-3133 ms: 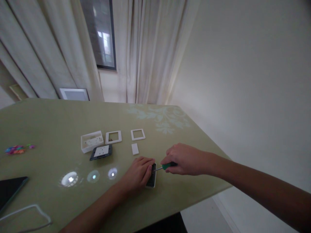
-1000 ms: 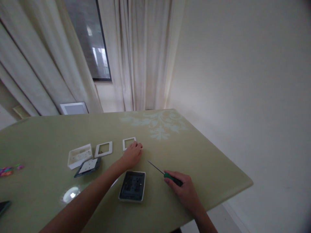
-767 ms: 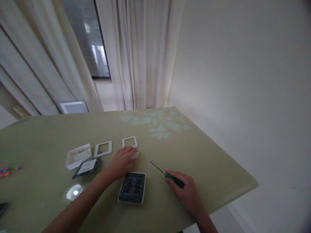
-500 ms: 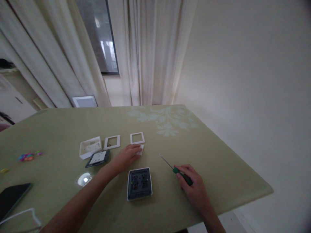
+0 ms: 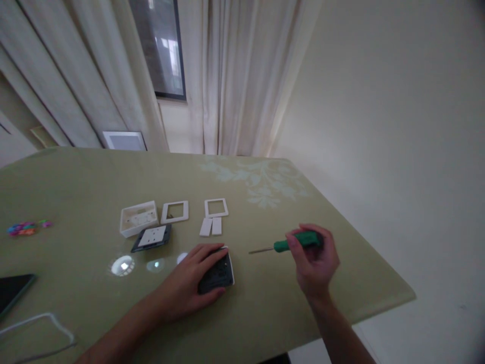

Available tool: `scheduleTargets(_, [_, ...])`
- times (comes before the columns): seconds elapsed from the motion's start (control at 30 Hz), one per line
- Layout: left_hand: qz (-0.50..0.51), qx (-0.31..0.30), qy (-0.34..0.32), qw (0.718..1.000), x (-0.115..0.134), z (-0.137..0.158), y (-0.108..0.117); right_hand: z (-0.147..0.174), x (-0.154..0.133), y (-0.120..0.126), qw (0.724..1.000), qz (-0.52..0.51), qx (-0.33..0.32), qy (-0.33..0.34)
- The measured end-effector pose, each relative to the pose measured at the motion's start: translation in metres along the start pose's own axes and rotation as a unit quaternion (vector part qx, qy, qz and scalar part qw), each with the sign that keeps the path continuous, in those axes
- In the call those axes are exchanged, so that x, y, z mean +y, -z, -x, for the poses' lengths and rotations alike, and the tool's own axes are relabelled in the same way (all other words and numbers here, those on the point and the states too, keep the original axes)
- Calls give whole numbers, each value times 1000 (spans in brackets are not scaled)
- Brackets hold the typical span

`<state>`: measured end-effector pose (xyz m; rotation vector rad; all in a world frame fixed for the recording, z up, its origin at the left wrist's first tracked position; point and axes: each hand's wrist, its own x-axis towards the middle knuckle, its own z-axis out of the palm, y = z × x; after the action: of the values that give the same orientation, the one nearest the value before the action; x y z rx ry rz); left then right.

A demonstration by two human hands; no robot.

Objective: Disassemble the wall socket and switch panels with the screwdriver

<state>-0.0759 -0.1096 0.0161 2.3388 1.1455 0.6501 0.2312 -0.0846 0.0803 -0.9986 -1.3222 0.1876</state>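
Note:
My left hand (image 5: 185,285) is closed over a square wall switch (image 5: 222,275) with a dark inner face and a white rim, lying on the table. Its fingers rest on the far side and the thumb lies along the near side, hiding the left part. A screwdriver (image 5: 282,246) with a green handle is gripped in my right hand (image 5: 318,265), its shaft pointing left toward the switch, tip apart from it. Beyond the switch lie two white rocker plates (image 5: 211,227), below a white square frame (image 5: 216,208).
Left of the frame are a second white frame (image 5: 185,211), an open white box (image 5: 125,222) and a socket insert (image 5: 153,236). Farther left are small colourful pieces (image 5: 25,228), a dark flat device (image 5: 15,290) and a white cable (image 5: 49,316). The table's right edge borders a wall.
My left hand has left the white plates, which now lie side by side, and has taken hold of the wall switch. My right hand has risen, turning the screwdriver closer to level.

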Motion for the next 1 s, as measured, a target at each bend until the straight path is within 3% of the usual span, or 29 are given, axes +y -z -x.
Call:
scheduleTargets(0.1, [-6, 32, -8, 999, -11, -2, 3, -35, -30, -46, 985, 7, -110, 133])
scheduleTargets(0.17, [-9, 48, -15, 999, -15, -2, 4, -48, -44, -78, 969, -2, -162, 185])
scheduleTargets(0.27, [-18, 67, -15, 998, -17, 0, 5, -50, -48, -119, 960, -47, -191, 201])
scheduleTargets(0.37, [-31, 69, -12, 997, -17, 2, 4, -40, -38, -143, 955, -79, -214, 192])
scheduleTargets(0.47, [-41, 66, -17, 997, -17, 3, 4, -33, -29, -149, 948, -89, -241, 188])
scheduleTargets(0.7, [-40, 68, -16, 997, -16, 3, 6, -33, -23, -148, 956, -84, -232, 160])
scheduleTargets(0.83, [-26, 68, -11, 997, -15, 2, 7, -30, -14, -152, 944, -165, -202, 201])
scheduleTargets(0.93, [-26, 71, -5, 997, -15, 3, 6, -40, -12, -146, 911, -201, -258, 253])
scheduleTargets(1.0, [-28, 74, -3, 997, -15, 3, 5, -52, -18, -137, 906, -120, -305, 270])
